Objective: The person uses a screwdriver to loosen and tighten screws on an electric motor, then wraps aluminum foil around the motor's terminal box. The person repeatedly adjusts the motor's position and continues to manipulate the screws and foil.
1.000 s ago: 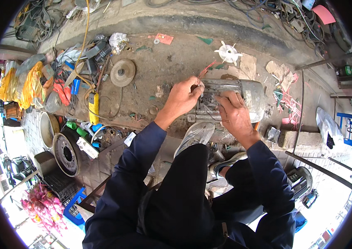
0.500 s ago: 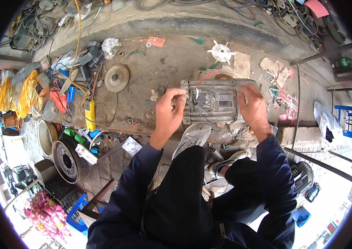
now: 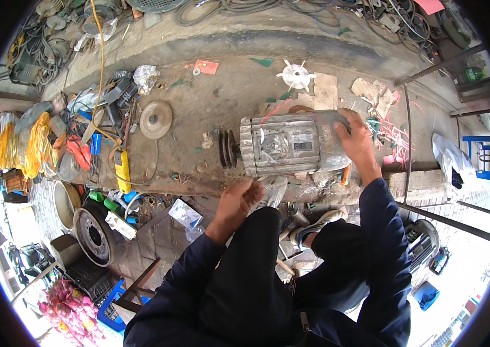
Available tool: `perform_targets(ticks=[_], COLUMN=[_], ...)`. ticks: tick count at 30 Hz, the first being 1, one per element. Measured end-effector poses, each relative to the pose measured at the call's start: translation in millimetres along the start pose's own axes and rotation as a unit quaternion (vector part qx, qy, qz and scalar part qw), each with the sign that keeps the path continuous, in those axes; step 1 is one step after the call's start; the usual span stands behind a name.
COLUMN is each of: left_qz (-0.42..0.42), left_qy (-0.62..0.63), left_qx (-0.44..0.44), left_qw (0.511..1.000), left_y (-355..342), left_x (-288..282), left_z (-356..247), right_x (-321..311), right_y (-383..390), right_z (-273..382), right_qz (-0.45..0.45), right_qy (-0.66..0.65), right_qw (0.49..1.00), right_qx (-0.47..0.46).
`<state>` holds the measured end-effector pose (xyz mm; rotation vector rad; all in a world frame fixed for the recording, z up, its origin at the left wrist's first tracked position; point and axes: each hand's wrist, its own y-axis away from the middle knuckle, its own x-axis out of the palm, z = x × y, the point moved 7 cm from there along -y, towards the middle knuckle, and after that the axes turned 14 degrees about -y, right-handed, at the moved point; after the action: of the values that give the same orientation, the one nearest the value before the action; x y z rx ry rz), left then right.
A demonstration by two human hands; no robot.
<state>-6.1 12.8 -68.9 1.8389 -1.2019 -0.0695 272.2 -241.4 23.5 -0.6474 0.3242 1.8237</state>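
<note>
A grey electric motor (image 3: 282,143) with a ribbed casing lies on its side on the dirty work surface. A dark grooved pulley (image 3: 227,149) sticks out from its left end. Red and white wire leads (image 3: 271,115) hang over the casing. My right hand (image 3: 356,139) grips the motor's smooth right end cover, fingers bent over its far edge and thumb on top. Just below the motor's near left corner is my left hand (image 3: 236,203), its fingers curled together. What they hold, if anything, I cannot make out.
Beyond the motor lie a white fan wheel (image 3: 296,76) and cardboard (image 3: 325,91). Leftward are a round metal disc (image 3: 156,119), a yellow hoist control (image 3: 122,172) and heaped tools. Pink string (image 3: 393,139) is at the right. A wheel rim (image 3: 93,236) stands lower left.
My left hand has dropped from the motor's left end to below its near edge, uncovering the pulley. The right hand stays at the other end. The whole view has shifted slightly.
</note>
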Motion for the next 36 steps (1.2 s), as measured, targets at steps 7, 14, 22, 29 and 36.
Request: perform_targets(ticks=[7, 14, 22, 29, 36], left_qz=[0.037, 0.119, 0.212, 0.105, 0.044], left_qy=[0.101, 0.185, 0.695, 0.002, 0.054], left_qx=[-0.124, -0.082, -0.325, 0.134, 0.096], left_qw=[0.986, 0.972, 0.605, 0.985, 0.993], left_y=[-7, -21, -33, -54, -58], left_x=[3, 30, 48, 21, 40], left_z=[7, 16, 33, 25, 8], right_x=[5, 17, 29, 57, 48], right_y=[-9, -18, -20, -15, -25], right_z=[-7, -16, -21, -58, -34], right_qz=[0.01, 0.018, -0.041, 0.019, -0.066], right_qy=[-0.013, -0.063, -0.021, 0.16, 0.073], right_qw=[1.0, 0.998, 0.998, 0.985, 0.994], right_qx=[0.017, 0.012, -0.052, -0.061, -0.043])
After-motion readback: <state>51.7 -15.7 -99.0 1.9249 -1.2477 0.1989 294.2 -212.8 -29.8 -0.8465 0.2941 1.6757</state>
